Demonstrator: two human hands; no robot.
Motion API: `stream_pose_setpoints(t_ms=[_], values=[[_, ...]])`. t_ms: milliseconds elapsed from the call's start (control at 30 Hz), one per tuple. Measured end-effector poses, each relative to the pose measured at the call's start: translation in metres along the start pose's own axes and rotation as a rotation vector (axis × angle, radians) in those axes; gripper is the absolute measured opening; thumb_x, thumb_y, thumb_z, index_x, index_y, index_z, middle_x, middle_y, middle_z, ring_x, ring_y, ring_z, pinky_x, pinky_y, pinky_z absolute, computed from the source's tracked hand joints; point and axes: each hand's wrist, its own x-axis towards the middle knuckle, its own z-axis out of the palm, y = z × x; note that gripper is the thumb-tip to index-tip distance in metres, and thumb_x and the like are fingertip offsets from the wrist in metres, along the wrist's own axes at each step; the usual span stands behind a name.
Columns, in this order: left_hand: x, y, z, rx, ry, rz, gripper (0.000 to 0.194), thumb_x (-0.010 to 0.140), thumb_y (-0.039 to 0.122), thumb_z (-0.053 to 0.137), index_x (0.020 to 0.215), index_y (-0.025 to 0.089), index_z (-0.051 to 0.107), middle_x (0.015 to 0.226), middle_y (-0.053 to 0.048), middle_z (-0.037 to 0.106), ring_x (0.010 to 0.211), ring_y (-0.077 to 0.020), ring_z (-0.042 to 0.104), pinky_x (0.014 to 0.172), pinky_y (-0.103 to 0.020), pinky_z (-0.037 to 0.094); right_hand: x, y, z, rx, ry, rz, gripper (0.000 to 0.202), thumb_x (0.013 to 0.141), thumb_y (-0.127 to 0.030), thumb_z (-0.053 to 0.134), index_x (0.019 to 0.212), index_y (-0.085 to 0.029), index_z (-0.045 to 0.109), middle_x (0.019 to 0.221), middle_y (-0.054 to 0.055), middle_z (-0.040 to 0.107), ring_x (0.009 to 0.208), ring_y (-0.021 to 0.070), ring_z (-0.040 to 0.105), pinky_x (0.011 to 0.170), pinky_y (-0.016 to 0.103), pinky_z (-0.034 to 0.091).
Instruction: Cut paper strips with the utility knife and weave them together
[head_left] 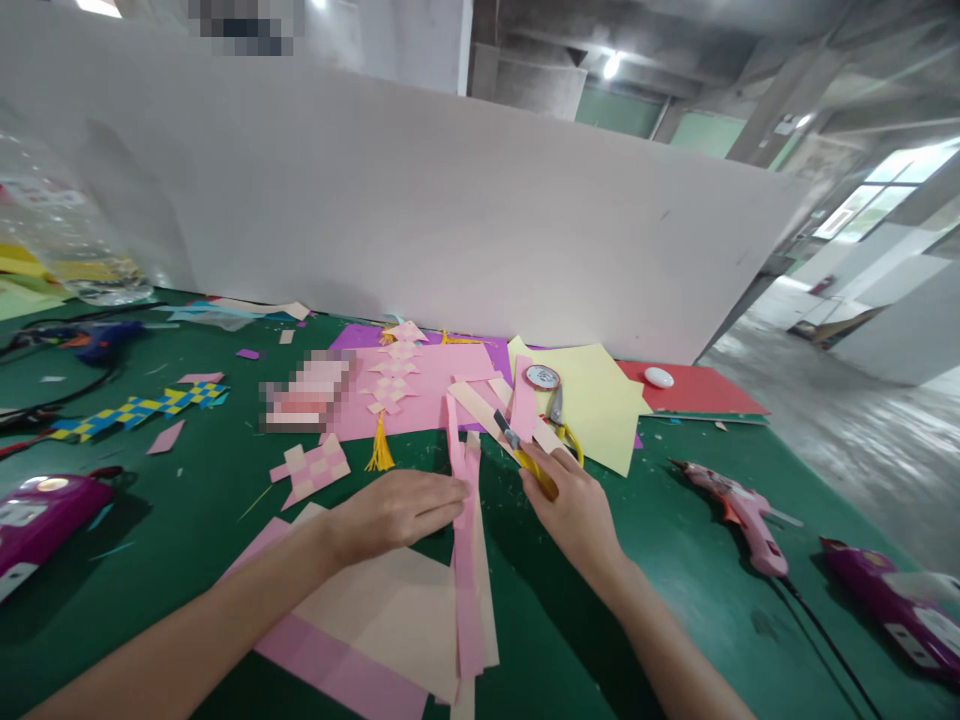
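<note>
My left hand is closed on several long pink paper strips, fingertips pinching their upper part. A cream strip lies alongside them. In my right hand is a yellow utility knife, its dark blade end pointing up and left over a cream strip. Just past that hand are scissors with yellow handles, partly hidden. Below my left wrist lie cream sheets and pink sheets.
A woven pink piece with a yellow tassel rests on pink paper. To the right are a tape roll, yellow paper, a pink glue gun and a purple device. A white partition borders the back.
</note>
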Motion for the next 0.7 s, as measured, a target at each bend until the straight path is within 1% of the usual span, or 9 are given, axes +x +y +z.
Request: stream_pose_setpoints(t_ms=[67, 200, 267, 367, 467, 533, 567, 633, 700], values=[[0.001, 0.0, 0.001, -0.009, -0.004, -0.013, 0.025, 0.087, 0.004, 0.046, 0.109, 0.009, 0.058, 0.103, -0.012, 0.069, 0.098, -0.0204, 0.065, 0.076, -0.03, 0.058, -0.001, -0.001, 0.001, 0.003, -0.007, -0.007, 0.037, 0.087, -0.027, 0.049, 0.122, -0.025, 0.056, 0.103, 0.004, 0.064, 0.083, 0.0196, 0.064, 0.068, 0.028, 0.05], [-0.005, -0.002, 0.005, 0.008, -0.12, -0.015, 0.031, 0.087, 0.002, 0.043, 0.115, 0.009, 0.056, 0.11, -0.012, 0.067, 0.103, -0.0225, 0.062, 0.079, -0.034, 0.057, -0.002, -0.001, 0.001, 0.016, -0.013, -0.013, 0.037, 0.086, -0.026, 0.049, 0.123, -0.025, 0.055, 0.105, 0.003, 0.063, 0.086, 0.0198, 0.064, 0.071, 0.029, 0.05], [-0.007, -0.002, 0.007, 0.017, -0.147, -0.063, 0.031, 0.087, 0.004, 0.044, 0.115, 0.01, 0.057, 0.112, -0.011, 0.066, 0.105, -0.0236, 0.061, 0.083, -0.037, 0.056, -0.002, -0.002, 0.001, 0.024, -0.013, -0.017, 0.037, 0.087, -0.026, 0.049, 0.124, -0.025, 0.055, 0.105, 0.004, 0.063, 0.086, 0.02, 0.064, 0.073, 0.029, 0.05], [-0.005, 0.0, 0.007, 0.032, -0.142, -0.161, 0.026, 0.089, 0.011, 0.046, 0.112, 0.011, 0.059, 0.109, -0.01, 0.067, 0.101, -0.0238, 0.063, 0.084, -0.039, 0.055, -0.002, -0.004, -0.001, 0.029, -0.02, -0.027, 0.037, 0.087, -0.027, 0.049, 0.123, -0.025, 0.055, 0.103, 0.004, 0.063, 0.085, 0.02, 0.063, 0.072, 0.03, 0.05], [-0.002, 0.004, 0.009, 0.015, -0.143, -0.184, 0.023, 0.091, 0.019, 0.047, 0.107, 0.011, 0.061, 0.103, -0.009, 0.069, 0.098, -0.0217, 0.063, 0.086, -0.038, 0.054, -0.007, -0.002, -0.008, 0.013, -0.047, -0.067, 0.037, 0.088, -0.028, 0.046, 0.125, -0.025, 0.054, 0.104, 0.006, 0.061, 0.087, 0.0205, 0.062, 0.069, 0.03, 0.049], [-0.001, 0.007, 0.012, 0.001, -0.162, -0.169, 0.024, 0.092, 0.022, 0.046, 0.107, 0.01, 0.061, 0.104, -0.009, 0.069, 0.1, -0.0213, 0.062, 0.089, -0.037, 0.052, -0.016, 0.001, -0.015, 0.001, -0.094, -0.111, 0.037, 0.091, -0.027, 0.043, 0.127, -0.025, 0.051, 0.106, 0.007, 0.059, 0.089, 0.0204, 0.061, 0.067, 0.029, 0.049], [-0.002, 0.008, 0.014, -0.003, -0.174, -0.163, 0.024, 0.092, 0.022, 0.046, 0.107, 0.01, 0.061, 0.105, -0.009, 0.068, 0.102, -0.0214, 0.061, 0.091, -0.037, 0.052, -0.021, 0.003, -0.019, -0.007, -0.126, -0.129, 0.037, 0.091, -0.026, 0.041, 0.127, -0.026, 0.051, 0.103, 0.007, 0.059, 0.085, 0.0194, 0.061, 0.064, 0.029, 0.049], [-0.003, 0.008, 0.017, -0.008, -0.187, -0.159, 0.024, 0.093, 0.021, 0.045, 0.107, 0.011, 0.061, 0.108, -0.009, 0.067, 0.105, -0.0216, 0.06, 0.092, -0.037, 0.05, -0.035, 0.006, -0.027, -0.006, -0.235, -0.192, 0.037, 0.091, -0.023, 0.04, 0.127, -0.027, 0.05, 0.09, 0.005, 0.057, 0.073, 0.0164, 0.06, 0.06, 0.028, 0.048], [-0.005, 0.008, 0.019, -0.012, -0.195, -0.163, 0.023, 0.093, 0.02, 0.045, 0.106, 0.012, 0.062, 0.109, -0.008, 0.067, 0.106, -0.0211, 0.059, 0.094, -0.038, 0.049, -0.049, 0.008, -0.034, -0.004, -0.316, -0.262, 0.039, 0.09, -0.02, 0.041, 0.126, -0.028, 0.05, 0.088, 0.004, 0.056, 0.068, 0.0151, 0.058, 0.058, 0.027, 0.047]])
